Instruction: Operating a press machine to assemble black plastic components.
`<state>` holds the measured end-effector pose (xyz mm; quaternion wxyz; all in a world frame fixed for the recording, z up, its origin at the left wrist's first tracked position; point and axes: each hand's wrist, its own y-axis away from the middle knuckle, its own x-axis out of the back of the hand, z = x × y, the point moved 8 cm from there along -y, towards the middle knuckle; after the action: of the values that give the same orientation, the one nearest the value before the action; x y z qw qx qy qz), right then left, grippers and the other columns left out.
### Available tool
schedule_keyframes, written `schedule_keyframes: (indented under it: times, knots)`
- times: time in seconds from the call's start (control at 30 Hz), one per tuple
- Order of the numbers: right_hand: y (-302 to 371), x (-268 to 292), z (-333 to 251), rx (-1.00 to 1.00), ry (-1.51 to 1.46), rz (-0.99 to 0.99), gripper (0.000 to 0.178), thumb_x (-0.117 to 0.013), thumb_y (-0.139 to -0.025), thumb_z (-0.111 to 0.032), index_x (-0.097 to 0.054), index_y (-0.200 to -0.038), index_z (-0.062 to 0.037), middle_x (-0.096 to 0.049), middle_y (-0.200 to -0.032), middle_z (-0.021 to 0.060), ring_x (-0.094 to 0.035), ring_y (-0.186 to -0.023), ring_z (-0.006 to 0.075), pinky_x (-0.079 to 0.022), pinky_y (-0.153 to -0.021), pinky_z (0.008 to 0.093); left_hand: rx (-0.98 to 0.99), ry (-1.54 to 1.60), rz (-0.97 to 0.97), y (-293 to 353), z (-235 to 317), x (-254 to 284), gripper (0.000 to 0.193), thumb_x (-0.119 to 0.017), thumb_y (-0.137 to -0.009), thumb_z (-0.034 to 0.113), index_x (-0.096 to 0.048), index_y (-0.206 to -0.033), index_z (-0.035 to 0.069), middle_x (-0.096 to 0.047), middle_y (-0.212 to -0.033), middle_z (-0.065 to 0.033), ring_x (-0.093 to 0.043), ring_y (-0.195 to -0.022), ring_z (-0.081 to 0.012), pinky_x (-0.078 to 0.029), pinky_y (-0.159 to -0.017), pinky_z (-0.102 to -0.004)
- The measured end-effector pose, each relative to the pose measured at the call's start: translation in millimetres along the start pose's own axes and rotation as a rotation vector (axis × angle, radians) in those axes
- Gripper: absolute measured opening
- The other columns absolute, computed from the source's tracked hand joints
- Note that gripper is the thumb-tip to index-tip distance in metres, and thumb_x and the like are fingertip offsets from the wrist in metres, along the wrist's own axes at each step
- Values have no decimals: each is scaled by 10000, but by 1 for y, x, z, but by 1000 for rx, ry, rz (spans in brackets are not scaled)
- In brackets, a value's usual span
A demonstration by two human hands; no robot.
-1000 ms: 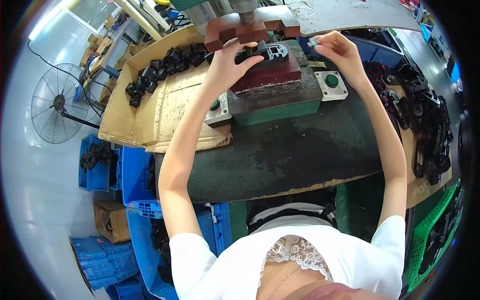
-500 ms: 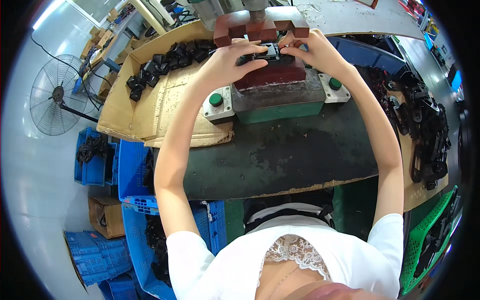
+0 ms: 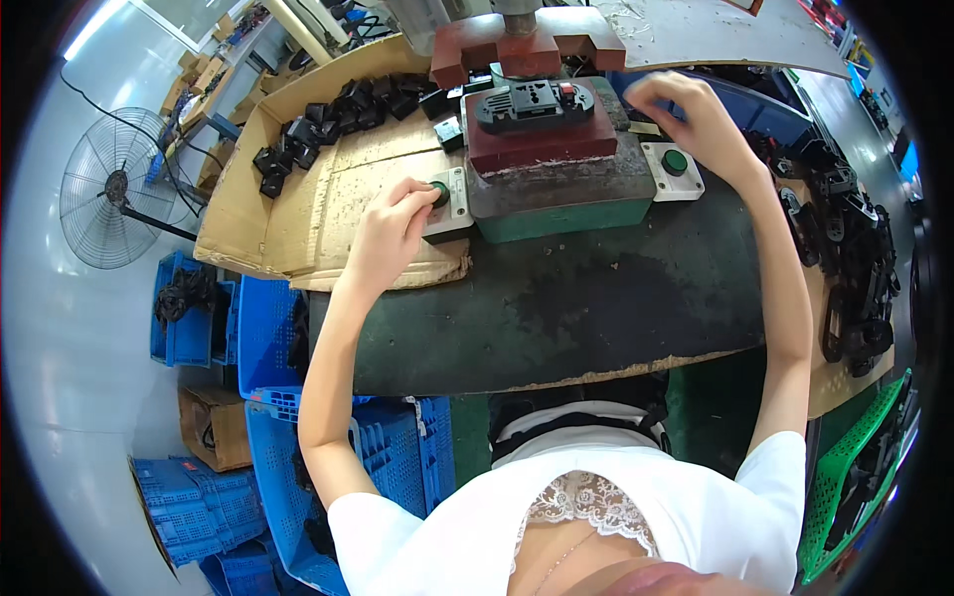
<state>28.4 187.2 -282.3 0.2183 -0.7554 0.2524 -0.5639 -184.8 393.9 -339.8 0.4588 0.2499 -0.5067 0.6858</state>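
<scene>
A black power strip body [image 3: 517, 105] with a small red part at its right end lies on the dark red block [image 3: 542, 149] of a press. Above and behind it hangs the press's notched red head [image 3: 527, 50]. My left hand [image 3: 393, 228], fingers drawn together, has its fingertips at the left green push button [image 3: 439, 195], partly covering it. My right hand [image 3: 691, 119] is in the air above and behind the right green push button [image 3: 675, 162], fingers bent and thumb apart, with nothing in it.
Small black plastic parts [image 3: 348, 111] lie in a cut-open cardboard box [image 3: 238, 214] on the left. A small box-like part [image 3: 449, 134] is beside the press block. Black parts [image 3: 860, 238] are piled at the right. Blue crates [image 3: 383, 447] stand below left, a green basket [image 3: 845, 477] below right.
Both hands have left the power strip body on the red block. The left came down to the left button; the right moved rightward toward the right button.
</scene>
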Motion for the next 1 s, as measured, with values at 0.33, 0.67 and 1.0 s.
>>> schedule_keyframes:
  times: [0.33, 0.67, 1.0]
  knots:
    - [64, -1, -22, -207, 337, -123, 271, -610, -756, 37, -574, -1020, -12, -599, -975, 175, -571, -927, 341, -458, -809, 409, -25, -145, -89, -17, 14, 4, 159, -622, -730, 29, -585, -885, 31, -604, -762, -130, -595, -778, -296, -443, -769, -396]
    - [59, -8, -7, -307, 270, -187, 196, -588, -708, 85, -512, -868, 2, -587, -787, 151, -582, -792, 334, -467, -707, 417, 98, -68, -240, -27, 16, 4, 142, -658, -730, 78, -593, -829, 1, -624, -794, -138, -598, -754, -303, -456, -689, -355]
    - [52, -4, -6, -278, 271, -266, 132, -612, -648, 76, -528, -698, -11, -578, -725, 115, -576, -719, 283, -458, -627, 355, 62, -86, -246, -26, 16, 5, 196, -684, -728, 112, -558, -643, -11, -567, -699, -138, -555, -678, -309, -435, -635, -374]
